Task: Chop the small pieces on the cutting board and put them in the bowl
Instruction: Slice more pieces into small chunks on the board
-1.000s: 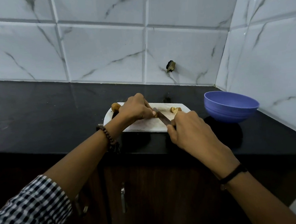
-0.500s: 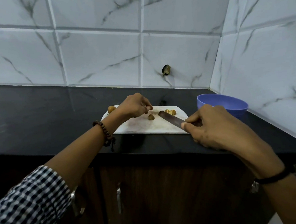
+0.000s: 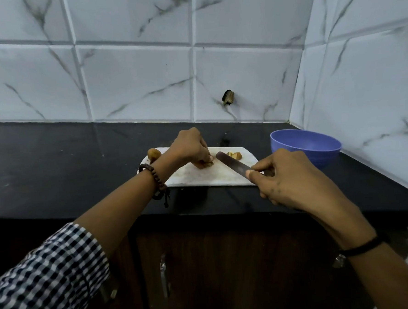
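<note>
Far left corner of the cutting board (image 3: 199, 178) there's one whole round piece (image 3: 154, 154), not cut yet. The left hand (image 3: 189, 148) has its fingers curled down, pinning a small piece (image 3: 205, 165) to the middle of the board. Just right of that the knife (image 3: 232, 164) sits angled over the board, with a little pile of chopped bits (image 3: 235, 155) behind its tip at the far edge. The right hand (image 3: 288, 175) is wrapped around the handle, thumb up by the blade's base. Looks like mid-chop to me: the next move is lining the blade up beside those fingertips and pressing down carefully. The blue bowl (image 3: 305, 145), far right, looks empty as far as I can see.
</note>
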